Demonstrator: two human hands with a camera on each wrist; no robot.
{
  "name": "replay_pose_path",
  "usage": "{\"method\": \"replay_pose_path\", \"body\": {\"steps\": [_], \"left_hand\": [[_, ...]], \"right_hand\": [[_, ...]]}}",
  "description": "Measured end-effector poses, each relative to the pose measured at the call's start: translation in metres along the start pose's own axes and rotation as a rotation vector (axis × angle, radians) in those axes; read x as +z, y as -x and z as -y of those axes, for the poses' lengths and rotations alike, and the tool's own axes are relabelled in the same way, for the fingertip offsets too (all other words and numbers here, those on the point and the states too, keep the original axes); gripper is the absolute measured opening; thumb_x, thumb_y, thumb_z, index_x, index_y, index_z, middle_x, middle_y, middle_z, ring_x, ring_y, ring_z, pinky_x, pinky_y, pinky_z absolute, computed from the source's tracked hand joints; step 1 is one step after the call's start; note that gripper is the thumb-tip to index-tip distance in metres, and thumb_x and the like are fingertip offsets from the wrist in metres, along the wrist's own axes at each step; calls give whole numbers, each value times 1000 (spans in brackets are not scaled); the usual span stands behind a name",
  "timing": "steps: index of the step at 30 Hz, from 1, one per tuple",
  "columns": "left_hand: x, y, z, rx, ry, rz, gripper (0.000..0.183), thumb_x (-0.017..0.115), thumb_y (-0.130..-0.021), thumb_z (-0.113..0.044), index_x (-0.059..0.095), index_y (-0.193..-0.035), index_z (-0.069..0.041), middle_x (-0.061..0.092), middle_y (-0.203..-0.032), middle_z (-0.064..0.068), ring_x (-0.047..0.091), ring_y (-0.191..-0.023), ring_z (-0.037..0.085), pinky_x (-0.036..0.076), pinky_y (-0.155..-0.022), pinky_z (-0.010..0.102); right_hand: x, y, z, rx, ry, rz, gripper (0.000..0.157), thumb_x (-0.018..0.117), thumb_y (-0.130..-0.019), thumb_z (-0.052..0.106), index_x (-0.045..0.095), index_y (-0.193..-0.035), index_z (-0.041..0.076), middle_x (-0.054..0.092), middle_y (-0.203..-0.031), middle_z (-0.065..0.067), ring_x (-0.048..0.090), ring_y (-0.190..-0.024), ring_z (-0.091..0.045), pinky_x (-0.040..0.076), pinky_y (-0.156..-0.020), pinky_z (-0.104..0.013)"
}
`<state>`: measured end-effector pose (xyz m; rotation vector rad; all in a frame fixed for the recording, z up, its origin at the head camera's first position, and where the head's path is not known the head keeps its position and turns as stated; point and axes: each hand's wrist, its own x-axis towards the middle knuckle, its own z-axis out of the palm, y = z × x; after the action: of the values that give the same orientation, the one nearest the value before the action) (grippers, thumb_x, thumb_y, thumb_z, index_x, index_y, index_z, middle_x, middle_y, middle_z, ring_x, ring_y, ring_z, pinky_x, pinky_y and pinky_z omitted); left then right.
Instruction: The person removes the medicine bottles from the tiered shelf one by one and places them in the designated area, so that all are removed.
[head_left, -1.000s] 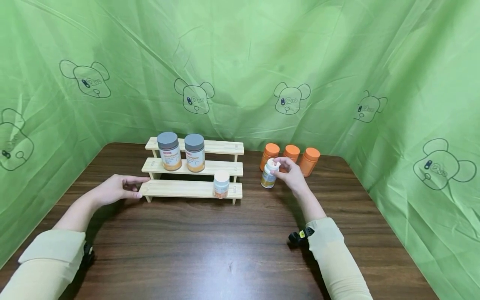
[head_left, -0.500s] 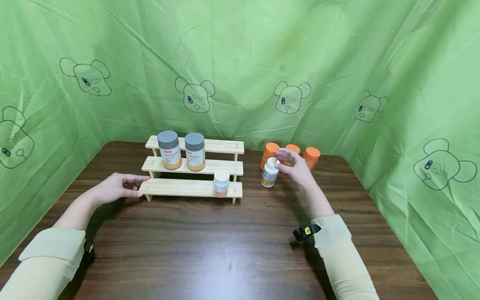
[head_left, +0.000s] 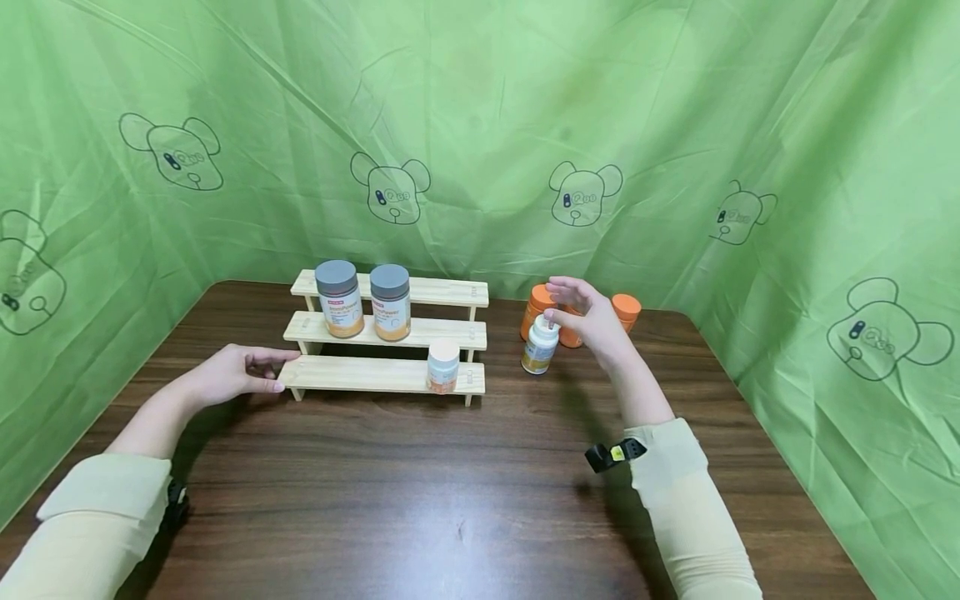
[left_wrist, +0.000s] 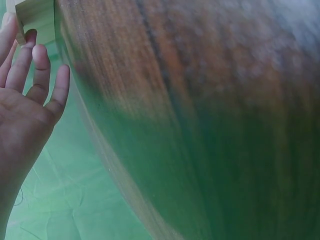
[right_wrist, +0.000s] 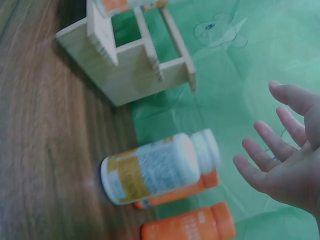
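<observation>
My left hand (head_left: 225, 377) pinches the left end of the lowest board of a three-step wooden display rack (head_left: 360, 375), thumb at the front edge and a finger behind. In the left wrist view the other fingers of the left hand (left_wrist: 30, 110) are loosely extended. My right hand (head_left: 592, 321) is just above a white pill bottle (head_left: 540, 348) with a gold-and-white label, upright on the table. The right wrist view shows the right hand (right_wrist: 290, 155) with spread fingers, apart from the cap of the white bottle (right_wrist: 155, 170).
Two grey-lidded jars (head_left: 340, 304) stand on the rack's middle step. A small white-capped bottle (head_left: 442, 368) stands at the right of the lowest step. Orange bottles (head_left: 537, 312) are behind the white bottle, one partly hidden by the right hand. A green curtain (head_left: 480, 100) surrounds the table (head_left: 420, 483).
My right hand has let go of the white bottle's cap and risen slightly, its fingers spreading. The bottle stays in place. The left hand keeps its place at the rack.
</observation>
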<state>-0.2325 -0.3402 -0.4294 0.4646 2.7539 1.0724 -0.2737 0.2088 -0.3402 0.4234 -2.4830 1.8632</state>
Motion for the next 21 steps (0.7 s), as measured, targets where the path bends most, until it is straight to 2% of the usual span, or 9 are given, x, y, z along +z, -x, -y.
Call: {"method": "replay_pose_path", "body": {"steps": [3, 9, 15, 19, 21], "left_hand": [[0, 0, -1, 9, 2, -2, 60, 78, -77, -23, 57, -131, -8, 70, -98, 5, 60, -86, 7, 44, -74, 19], [1, 0, -2, 5, 3, -2, 59, 78, -77, -24, 57, -131, -9, 70, -95, 2, 59, -83, 4, 43, -75, 18], [1, 1, -2, 12, 0, 1, 60, 77, -78, -25, 56, -131, -8, 70, -93, 2, 59, -84, 5, 43, -76, 19], [1, 1, -3, 0, -1, 1, 60, 77, -78, -29, 57, -132, -11, 69, -89, 2, 57, -82, 6, 43, -72, 21], [1, 1, -3, -4, -5, 5, 61, 77, -78, -30, 56, -132, -11, 68, -87, 1, 56, -81, 5, 42, -71, 22]], "right_hand": [[3, 0, 8, -15, -9, 1, 53, 74, -83, 20, 53, -131, 19, 52, -136, -11, 46, -125, -24, 35, -101, -47], [9, -2, 20, -35, -33, 0, 49, 73, -84, 18, 54, -129, 22, 57, -131, 0, 48, -124, -22, 38, -100, -45], [19, 5, 46, -99, -99, 20, 52, 69, -85, 10, 50, -134, 9, 55, -133, -7, 43, -128, -28, 33, -103, -43], [28, 8, 61, -128, -122, 23, 52, 68, -85, 7, 49, -134, 4, 54, -134, -10, 44, -128, -29, 41, -99, -40], [31, 5, 62, -135, -125, 25, 52, 69, -85, 9, 50, -134, 6, 54, -134, -8, 46, -126, -27, 42, -96, -39]]}}
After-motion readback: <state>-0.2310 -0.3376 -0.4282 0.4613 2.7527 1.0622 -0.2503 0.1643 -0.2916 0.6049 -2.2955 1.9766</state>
